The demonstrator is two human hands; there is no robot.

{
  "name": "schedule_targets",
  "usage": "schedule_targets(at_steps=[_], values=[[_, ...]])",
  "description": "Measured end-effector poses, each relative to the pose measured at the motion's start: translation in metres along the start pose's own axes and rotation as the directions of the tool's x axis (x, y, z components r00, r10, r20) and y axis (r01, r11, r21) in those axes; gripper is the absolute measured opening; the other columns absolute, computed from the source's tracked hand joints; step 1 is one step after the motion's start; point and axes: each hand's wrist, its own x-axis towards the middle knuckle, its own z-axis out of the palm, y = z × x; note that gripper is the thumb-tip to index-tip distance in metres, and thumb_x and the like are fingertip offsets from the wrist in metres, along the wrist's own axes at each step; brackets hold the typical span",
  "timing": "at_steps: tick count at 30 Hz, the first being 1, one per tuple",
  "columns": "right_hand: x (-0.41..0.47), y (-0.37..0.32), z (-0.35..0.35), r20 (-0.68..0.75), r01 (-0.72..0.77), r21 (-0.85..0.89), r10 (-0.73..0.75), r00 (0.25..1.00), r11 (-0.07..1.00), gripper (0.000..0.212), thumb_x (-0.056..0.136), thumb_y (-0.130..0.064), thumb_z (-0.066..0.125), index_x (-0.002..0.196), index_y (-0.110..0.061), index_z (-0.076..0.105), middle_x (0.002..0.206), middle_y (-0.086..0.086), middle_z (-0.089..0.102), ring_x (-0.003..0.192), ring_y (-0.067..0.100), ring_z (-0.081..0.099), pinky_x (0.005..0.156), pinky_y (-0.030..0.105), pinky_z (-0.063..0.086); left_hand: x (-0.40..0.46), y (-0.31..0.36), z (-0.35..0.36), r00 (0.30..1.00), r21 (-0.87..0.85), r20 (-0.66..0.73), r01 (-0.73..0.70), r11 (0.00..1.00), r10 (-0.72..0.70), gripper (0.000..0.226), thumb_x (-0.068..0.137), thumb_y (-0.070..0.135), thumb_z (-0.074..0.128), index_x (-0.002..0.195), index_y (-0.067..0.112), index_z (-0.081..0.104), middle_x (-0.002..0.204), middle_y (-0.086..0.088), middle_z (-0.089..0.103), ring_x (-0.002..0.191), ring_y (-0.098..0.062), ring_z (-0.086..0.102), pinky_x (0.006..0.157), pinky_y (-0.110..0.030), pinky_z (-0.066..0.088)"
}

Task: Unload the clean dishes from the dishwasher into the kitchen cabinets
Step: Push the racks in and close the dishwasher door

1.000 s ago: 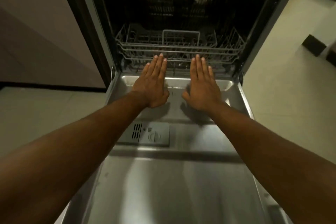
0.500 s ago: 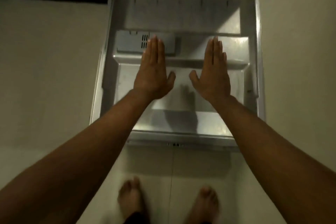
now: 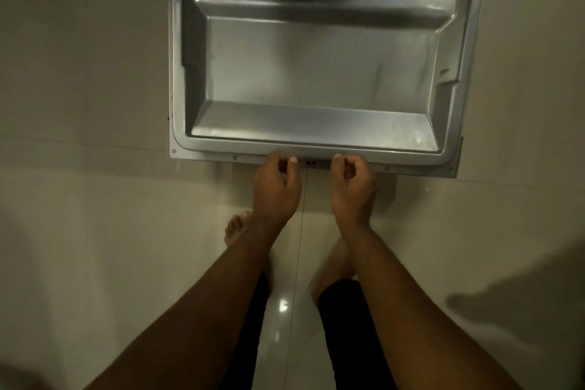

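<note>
My left hand (image 3: 276, 187) and right hand (image 3: 352, 188) curl their fingers over the near lip of the open dishwasher door (image 3: 319, 73), either side of the latch (image 3: 310, 163), gripping only that edge. The door lies flat, stretching toward twelve o'clock from my hands, its lip running nine to three. No dishes show; the racks lie beyond twelve o'clock, out of view, both hands equally near.

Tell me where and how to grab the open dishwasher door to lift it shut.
Probably grip the dishwasher door by its near front rim, either side of the centre latch, from underneath, fingers curling up over the lip. It lies flat, so that free edge is nearest. The left hand and right hand are there.
</note>
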Motion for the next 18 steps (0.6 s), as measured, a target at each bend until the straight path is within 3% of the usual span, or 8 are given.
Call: schedule_targets(at_steps=[2,4,6,8,9,12,15,18], values=[[-0.007,0.01,0.005,0.045,-0.306,0.012,0.305,0.951,0.952,0.027,0.092,-0.039,0.064,0.081,-0.014,0.065,0.075,0.001,0.069,0.067,0.016,0.064,0.066,0.034,0.055,-0.006,-0.008,0.004,0.954,-0.091,0.068,0.297,0.95,-0.292,0.036,0.101,0.033,0.05,0.08,0.008,0.065,0.073,-0.006,0.066,0.07,-0.019,0.063,0.069,-0.035,0.05],[-0.007,0.013,0.008,0.148,-0.597,0.109,0.581,0.8,0.795,0.037,0.086,-0.052,0.067,0.081,-0.015,0.065,0.079,0.004,0.069,0.066,0.018,0.064,0.064,0.035,0.055,-0.005,-0.013,0.005,0.838,-0.224,0.163,0.545,0.808,-0.521,0.046,0.098,0.047,0.05,0.077,0.008,0.065,0.07,-0.006,0.065,0.069,-0.018,0.062,0.07,-0.033,0.049],[-0.001,0.014,0.011,0.259,-0.731,0.269,0.684,0.682,0.627,0.051,0.081,-0.059,0.069,0.102,-0.013,0.064,0.094,0.006,0.069,0.079,0.016,0.066,0.07,0.03,0.054,0.004,-0.02,0.006,0.726,-0.365,0.268,0.685,0.63,-0.633,0.048,0.093,0.057,0.054,0.084,0.011,0.062,0.079,-0.01,0.063,0.079,-0.022,0.06,0.072,-0.034,0.048],[0.008,0.016,0.014,0.341,-0.762,0.412,0.691,0.638,0.5,0.074,0.079,-0.06,0.069,0.132,-0.011,0.053,0.115,0.009,0.063,0.101,0.02,0.063,0.084,0.03,0.052,0.015,-0.027,0.006,0.631,-0.482,0.424,0.765,0.428,-0.65,0.069,0.088,0.063,0.056,0.12,0.003,0.058,0.111,-0.017,0.063,0.103,-0.025,0.063,0.086,-0.034,0.052],[0.014,0.017,0.016,0.367,-0.757,0.476,0.682,0.633,0.447,0.081,0.079,-0.06,0.069,0.14,-0.012,0.046,0.124,0.01,0.058,0.11,0.022,0.059,0.092,0.032,0.049,0.019,-0.03,0.005,0.593,-0.551,0.498,0.78,0.297,-0.633,0.083,0.086,0.064,0.058,0.137,0.0,0.046,0.129,-0.017,0.057,0.115,-0.027,0.06,0.096,-0.035,0.05],[0.029,0.019,0.024,0.4,-0.714,0.627,0.657,0.639,0.312,0.082,0.078,-0.055,0.073,0.146,-0.021,0.041,0.141,0.006,0.048,0.13,0.025,0.046,0.109,0.035,0.038,0.03,-0.036,0.009,0.571,-0.689,0.603,0.724,-0.004,-0.558,0.092,0.081,0.057,0.067,0.146,0.001,0.034,0.138,-0.016,0.051,0.123,-0.028,0.055,0.108,-0.037,0.043],[0.038,0.019,0.031,0.38,-0.667,0.698,0.655,0.654,0.26,0.067,0.076,-0.046,0.077,0.134,-0.024,0.054,0.144,0.004,0.048,0.134,0.024,0.042,0.114,0.038,0.034,0.034,-0.039,0.015,0.579,-0.737,0.597,0.67,-0.094,-0.555,0.084,0.074,0.051,0.073,0.137,0.003,0.044,0.131,-0.016,0.055,0.121,-0.03,0.056,0.11,-0.04,0.042],[0.044,0.02,0.036,0.36,-0.625,0.747,0.653,0.666,0.227,0.035,0.078,-0.037,0.075,0.109,-0.028,0.063,0.142,0.0,0.047,0.132,0.02,0.039,0.115,0.036,0.032,0.04,-0.046,0.021,0.639,-0.791,0.56,0.601,-0.112,-0.528,0.074,0.068,0.04,0.08,0.129,0.008,0.051,0.129,-0.014,0.056,0.126,-0.032,0.053,0.108,-0.045,0.043]])
